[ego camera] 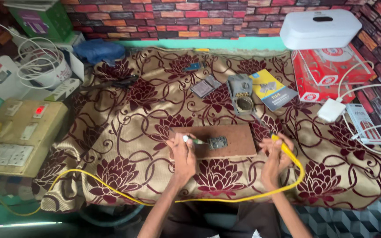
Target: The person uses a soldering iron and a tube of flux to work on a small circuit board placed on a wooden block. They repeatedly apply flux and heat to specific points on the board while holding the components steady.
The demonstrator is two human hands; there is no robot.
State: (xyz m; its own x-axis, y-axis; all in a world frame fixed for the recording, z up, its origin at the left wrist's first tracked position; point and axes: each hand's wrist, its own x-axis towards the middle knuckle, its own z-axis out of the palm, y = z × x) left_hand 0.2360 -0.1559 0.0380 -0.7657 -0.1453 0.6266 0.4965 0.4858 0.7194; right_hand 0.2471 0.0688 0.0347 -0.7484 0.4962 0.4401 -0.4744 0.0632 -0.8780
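Circuit board [217,142] lies on wooden board [225,140]; left hand [182,152] fingers pinch a screwdriver [194,140] at its nine o'clock, right hand [276,154] fingers grip a yellow-corded soldering iron [273,136], tip not yet touching.

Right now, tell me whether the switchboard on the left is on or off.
On: the switchboard shows a glowing red indicator light near its top edge.

One head camera, worn by me, looking steeply down and forward over my forearms. Cloth-covered table [124,145] fills the view at close range; brick wall [199,17] along the top edge.
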